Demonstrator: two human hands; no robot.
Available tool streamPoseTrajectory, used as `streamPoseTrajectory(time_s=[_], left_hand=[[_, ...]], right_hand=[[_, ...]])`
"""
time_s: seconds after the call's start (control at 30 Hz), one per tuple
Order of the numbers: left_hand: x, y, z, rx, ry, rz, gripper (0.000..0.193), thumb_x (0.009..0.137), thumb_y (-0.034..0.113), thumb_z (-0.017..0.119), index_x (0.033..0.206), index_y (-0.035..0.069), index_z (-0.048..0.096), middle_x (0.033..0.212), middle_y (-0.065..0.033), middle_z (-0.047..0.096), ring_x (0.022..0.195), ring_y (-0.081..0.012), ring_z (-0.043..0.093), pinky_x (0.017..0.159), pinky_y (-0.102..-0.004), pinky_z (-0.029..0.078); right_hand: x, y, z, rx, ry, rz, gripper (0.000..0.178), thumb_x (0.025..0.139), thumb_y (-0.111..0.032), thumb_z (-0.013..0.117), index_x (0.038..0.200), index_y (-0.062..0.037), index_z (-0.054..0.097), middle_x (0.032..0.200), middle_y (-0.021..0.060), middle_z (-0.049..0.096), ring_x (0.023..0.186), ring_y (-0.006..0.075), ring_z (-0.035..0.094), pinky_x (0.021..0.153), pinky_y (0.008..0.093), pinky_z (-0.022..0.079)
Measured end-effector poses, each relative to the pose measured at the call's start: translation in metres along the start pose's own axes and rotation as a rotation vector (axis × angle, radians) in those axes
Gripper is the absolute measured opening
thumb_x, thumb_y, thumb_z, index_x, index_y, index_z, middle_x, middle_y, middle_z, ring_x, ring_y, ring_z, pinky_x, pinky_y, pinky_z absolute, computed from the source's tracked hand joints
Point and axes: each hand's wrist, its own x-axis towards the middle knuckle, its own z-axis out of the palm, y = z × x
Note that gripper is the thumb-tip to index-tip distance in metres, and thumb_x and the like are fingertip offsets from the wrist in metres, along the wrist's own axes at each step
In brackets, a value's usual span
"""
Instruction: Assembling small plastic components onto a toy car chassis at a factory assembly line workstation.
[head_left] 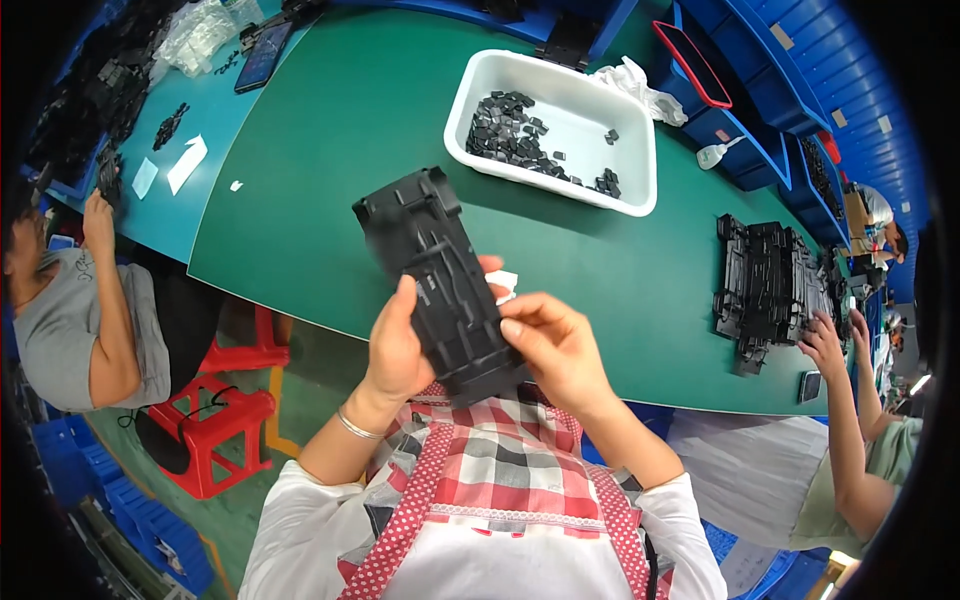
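Left hand [398, 350] curled round black housing [440, 285]; right hand [557, 348] nearly pinched at its right edge, can't tell if holding anything. Risk: left grip loosens, tilted housing drops.

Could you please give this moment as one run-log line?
left hand: holding black plastic part | right hand: at part's right edge | white tray on green table: small black pieces inside

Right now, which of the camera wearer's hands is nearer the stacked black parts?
Right. The right hand is left of the stacked black parts; the left hand is farther left.
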Motion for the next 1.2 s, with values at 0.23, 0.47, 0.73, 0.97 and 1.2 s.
streamPoseTrajectory(time_s=[0.23, 0.47, 0.73, 0.97, 1.2], left_hand=[[-0.011, 0.025, -0.03, -0.43, -0.022, -0.025, 0.075, 0.097, 0.055, 0.025, 0.13, -0.011, 0.039, 0.114, -0.0245, 0.058, 0.109, -0.0366, 0.059, 0.099, -0.0521, 0.046], [-0.009, 0.029, -0.045, -0.518, -0.013, -0.059, 0.067, 0.098, 0.05, 0.027, 0.132, -0.007, 0.038, 0.123, -0.026, 0.052, 0.107, -0.0369, 0.058, 0.099, -0.0598, 0.042], [-0.011, 0.03, -0.057, -0.466, 0.046, -0.03, 0.063, 0.1, 0.048, 0.023, 0.133, -0.004, 0.039, 0.122, -0.0245, 0.054, 0.108, -0.0356, 0.058, 0.098, -0.0604, 0.043], [-0.012, 0.027, -0.06, -0.39, 0.066, -0.029, 0.07, 0.098, 0.057, 0.024, 0.131, -0.004, 0.04, 0.119, -0.0213, 0.055, 0.106, -0.0315, 0.059, 0.093, -0.0557, 0.05], [-0.009, 0.022, -0.06, -0.386, 0.121, -0.06, 0.071, 0.098, 0.058, 0.024, 0.128, -0.003, 0.044, 0.113, -0.0187, 0.057, 0.099, -0.0278, 0.062, 0.089, -0.0533, 0.054]], right_hand=[[0.058, -0.07, -0.064, -0.874, 0.346, -0.621, 0.009, 0.091, -0.005, 0.06, 0.093, 0.0028, 0.064, 0.082, 0.0054, 0.066, 0.073, 0.0096, 0.059, 0.068, 0.0234, 0.049], [0.177, -0.103, -0.108, -1.599, 0.141, -0.363, 0.023, 0.081, -0.014, 0.068, 0.097, 0.0028, 0.065, 0.085, 0.0135, 0.067, 0.078, 0.0219, 0.064, 0.072, 0.0329, 0.051], [0.198, -0.104, -0.103, -1.614, 0.106, -0.255, 0.012, 0.084, -0.009, 0.064, 0.086, 0.0026, 0.061, 0.075, 0.0093, 0.064, 0.069, 0.0167, 0.061, 0.062, 0.0314, 0.049], [0.127, -0.103, -0.068, -0.937, 0.176, -0.537, 0.006, 0.092, -0.004, 0.057, 0.092, 0.0027, 0.057, 0.077, 0.0026, 0.058, 0.065, 0.0078, 0.054, 0.058, 0.0217, 0.045], [0.055, -0.053, -0.037, -0.706, 0.175, -0.34, 0.01, 0.092, -0.001, 0.058, 0.1, 0.0035, 0.061, 0.082, 0.0022, 0.058, 0.069, 0.0077, 0.053, 0.061, 0.0212, 0.044]])
